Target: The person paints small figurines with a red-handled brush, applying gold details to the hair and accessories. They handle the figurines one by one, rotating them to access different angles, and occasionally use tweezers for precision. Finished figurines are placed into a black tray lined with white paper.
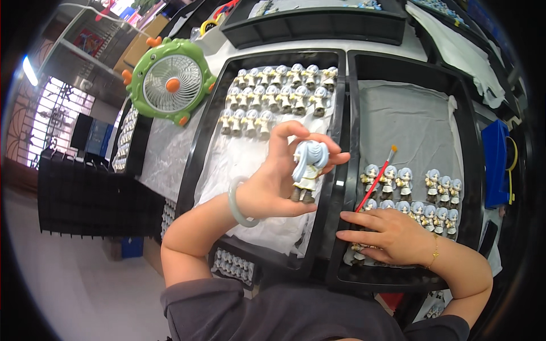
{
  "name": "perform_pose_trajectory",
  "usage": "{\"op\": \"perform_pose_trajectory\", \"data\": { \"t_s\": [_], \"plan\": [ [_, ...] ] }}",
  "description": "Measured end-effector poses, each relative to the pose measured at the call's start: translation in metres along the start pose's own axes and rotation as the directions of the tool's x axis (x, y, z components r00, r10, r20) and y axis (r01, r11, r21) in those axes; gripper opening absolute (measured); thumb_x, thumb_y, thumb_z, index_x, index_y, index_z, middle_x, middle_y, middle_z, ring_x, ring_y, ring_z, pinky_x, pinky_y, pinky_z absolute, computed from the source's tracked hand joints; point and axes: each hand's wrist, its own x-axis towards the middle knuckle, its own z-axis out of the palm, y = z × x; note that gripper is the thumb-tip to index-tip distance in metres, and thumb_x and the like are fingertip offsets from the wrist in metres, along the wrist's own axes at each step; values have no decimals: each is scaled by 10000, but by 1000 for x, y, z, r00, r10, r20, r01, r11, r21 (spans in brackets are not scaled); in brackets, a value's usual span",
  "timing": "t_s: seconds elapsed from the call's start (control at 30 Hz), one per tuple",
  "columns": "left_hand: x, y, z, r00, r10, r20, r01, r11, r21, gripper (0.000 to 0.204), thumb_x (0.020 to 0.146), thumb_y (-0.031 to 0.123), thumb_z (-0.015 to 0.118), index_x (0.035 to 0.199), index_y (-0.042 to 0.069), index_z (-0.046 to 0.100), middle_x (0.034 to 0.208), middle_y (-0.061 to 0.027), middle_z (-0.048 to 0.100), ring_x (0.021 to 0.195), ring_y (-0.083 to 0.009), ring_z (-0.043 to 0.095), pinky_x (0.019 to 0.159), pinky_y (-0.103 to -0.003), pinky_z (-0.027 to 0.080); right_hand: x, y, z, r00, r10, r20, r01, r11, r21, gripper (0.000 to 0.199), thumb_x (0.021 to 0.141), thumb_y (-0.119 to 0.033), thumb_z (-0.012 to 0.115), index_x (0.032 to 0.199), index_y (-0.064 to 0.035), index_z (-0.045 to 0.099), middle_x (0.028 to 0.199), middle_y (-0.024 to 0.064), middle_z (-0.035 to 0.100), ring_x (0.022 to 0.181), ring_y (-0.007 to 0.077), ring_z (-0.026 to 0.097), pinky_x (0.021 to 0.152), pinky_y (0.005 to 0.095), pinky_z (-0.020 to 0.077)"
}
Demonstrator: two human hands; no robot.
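Observation:
Between the thumb and fingers of my left hand (273,182) is a small chibi figurine (308,170) with pale blue hair, white clothes and dark boots. It is upright with its back turned to the camera, above the divide between two black trays. My right hand (392,236) is palm down over the near part of the right tray (412,61). A red-handled paintbrush (374,182) sticks out from under its fingers, bristles pointing away; the grip itself is hidden. Similar figurines (418,210) stand beside and beneath this hand, some covered by it.
The left tray (196,165) holds rows of figurines (273,96) on white sheeting. A green cartoon-shaped fan (170,82) stands at its far left. Another black tray (313,28) is at the back. A blue bin (496,165) stands at the right, and more figurines (233,267) lie below the table edge.

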Motion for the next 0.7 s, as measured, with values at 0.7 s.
{"op": "perform_pose_trajectory", "data": {
  "t_s": [0.7],
  "plan": [
    [0, 21, 10, 989, 128, -70, 69, 14, 998, 626, 507, 330, 745, 1039, 60, 554, 792, -48, 452, 735, -212, 438, 705, -311, 297, 0, 0, 2, 999, 36, 22, -36, 999, 2, 626, 689, -105, 639, 1271, -225, 442, 1337, 38, 382, 971, 237, 541, 785, 347, 471]
  ]
}}
